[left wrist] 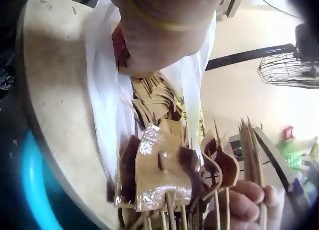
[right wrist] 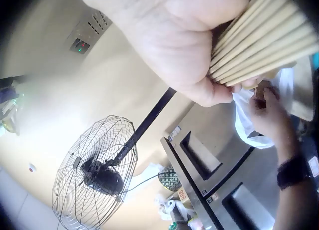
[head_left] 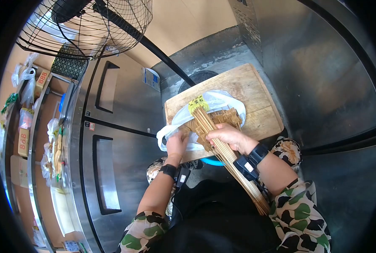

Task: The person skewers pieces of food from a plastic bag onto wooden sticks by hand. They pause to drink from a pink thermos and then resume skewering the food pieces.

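The right hand [head_left: 230,138] grips a thick bundle of thin wooden skewers [head_left: 226,156]; brown folded sheets [left wrist: 162,165] are threaded on some skewers beside it. A white plastic bag [head_left: 177,120] with yellow printing lies around more brown pieces on a wooden board [head_left: 255,97]. At the bag's left side is the left hand [head_left: 177,143], its fingers curled round brown pieces, as the right wrist view [right wrist: 269,115] shows. In the left wrist view the left hand [left wrist: 159,30] reaches into the bag's mouth, fingertips partly hidden.
A black fan [head_left: 91,25] stands at the upper left, its pole behind the board. Steel cabinet doors [head_left: 120,168] and shelves with bags line the left. A large steel surface [head_left: 323,71] is on the right. Part of a blue basin [head_left: 212,161] shows beneath the board.
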Tool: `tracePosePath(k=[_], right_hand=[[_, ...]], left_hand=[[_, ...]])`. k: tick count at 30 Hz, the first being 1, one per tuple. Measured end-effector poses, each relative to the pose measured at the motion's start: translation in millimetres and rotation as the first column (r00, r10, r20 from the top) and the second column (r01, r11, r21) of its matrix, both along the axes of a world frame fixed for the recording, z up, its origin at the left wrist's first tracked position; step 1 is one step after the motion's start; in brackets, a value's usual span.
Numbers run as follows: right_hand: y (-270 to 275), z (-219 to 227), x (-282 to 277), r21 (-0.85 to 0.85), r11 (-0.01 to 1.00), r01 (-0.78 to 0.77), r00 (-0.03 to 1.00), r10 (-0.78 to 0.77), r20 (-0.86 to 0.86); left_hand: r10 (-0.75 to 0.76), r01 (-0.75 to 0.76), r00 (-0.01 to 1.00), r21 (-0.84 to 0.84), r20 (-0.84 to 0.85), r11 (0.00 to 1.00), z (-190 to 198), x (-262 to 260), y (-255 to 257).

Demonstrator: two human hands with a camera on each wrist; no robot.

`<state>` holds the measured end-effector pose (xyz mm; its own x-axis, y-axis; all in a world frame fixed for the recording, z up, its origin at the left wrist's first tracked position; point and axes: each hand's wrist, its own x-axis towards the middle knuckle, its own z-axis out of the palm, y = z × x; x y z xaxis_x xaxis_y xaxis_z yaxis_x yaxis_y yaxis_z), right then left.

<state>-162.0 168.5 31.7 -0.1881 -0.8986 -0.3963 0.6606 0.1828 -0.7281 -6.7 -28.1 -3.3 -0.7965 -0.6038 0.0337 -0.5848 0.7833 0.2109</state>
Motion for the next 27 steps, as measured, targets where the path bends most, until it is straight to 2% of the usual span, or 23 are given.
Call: tracePosePath(k=[1, 4, 7, 8, 11, 12, 15, 18, 21, 22, 25, 27], right_hand=[[-0.9, -1.8, 0.4, 0.002, 1.000, 0.002, 1.000, -0.002, -0.009], [-2.9, -6.0, 1.9, 0.005, 1.000, 0.011, 1.000, -0.011, -0.014], [-0.6, 0.2, 1.6, 0.003, 1.000, 0.016, 1.000, -0.016, -0.004], [-1.0, -1.0, 1.5, 0.005, 1.000, 0.024, 1.000, -0.024, -0.018], [-4.0, -6.4, 2.0, -0.001, 0.999, 0.036, 0.998, -0.036, -0.042], [-4.6, -8.0, 2.3, -0.008, 0.999, 0.034, 0.999, -0.034, -0.036], [-4.0, -7.0, 1.8, -0.004, 1.000, 0.023, 0.999, -0.023, -0.034], [-2.8, -6.6, 1.9, 0.000, 1.000, 0.007, 0.997, -0.007, -0.075], [-3.8, -8.8, 1.7, -0.018, 1.000, -0.021, 0.997, 0.020, -0.071], [-3.2, -6.6, 1.8, -0.009, 1.000, -0.029, 0.997, 0.028, -0.070], [-1.4, 0.0, 1.6, 0.008, 0.999, -0.048, 0.996, 0.049, -0.072], [-1.9, -1.1, 1.5, 0.009, 0.999, -0.053, 0.996, 0.053, -0.077]], left_hand=[[-0.043, 0.043, 0.999, 0.021, -0.017, 0.999, 1.7, 3.1, 2.2], [-0.116, 0.103, 0.989, 0.131, 0.089, 0.986, 25.9, 0.6, 15.6], [-0.006, 0.035, 0.992, 0.230, -0.125, 0.973, 18.2, -8.4, -1.8], [0.076, -0.019, 0.979, 0.285, -0.191, 0.958, 21.5, -14.8, -2.9], [0.036, -0.027, 0.989, 0.064, -0.146, 0.998, 9.1, -28.6, -25.6], [0.006, -0.005, 0.998, 0.010, -0.056, 1.000, 2.5, -31.3, -33.1], [-0.090, 0.087, 0.996, -0.142, -0.012, 0.986, -13.6, -41.1, -42.5], [0.004, -0.009, 0.999, -0.124, -0.044, 0.992, -15.3, -45.0, -36.1], [-0.003, 0.005, 0.999, -0.037, 0.037, 0.999, 0.5, -47.9, -38.7], [-0.014, 0.014, 1.000, -0.077, 0.010, 0.997, -4.5, -46.6, -45.5], [0.059, -0.059, 0.997, 0.002, 0.046, 0.998, 4.3, -43.7, -46.4], [0.091, -0.090, 0.995, -0.007, 0.047, 0.996, 13.0, -39.1, -39.9]])
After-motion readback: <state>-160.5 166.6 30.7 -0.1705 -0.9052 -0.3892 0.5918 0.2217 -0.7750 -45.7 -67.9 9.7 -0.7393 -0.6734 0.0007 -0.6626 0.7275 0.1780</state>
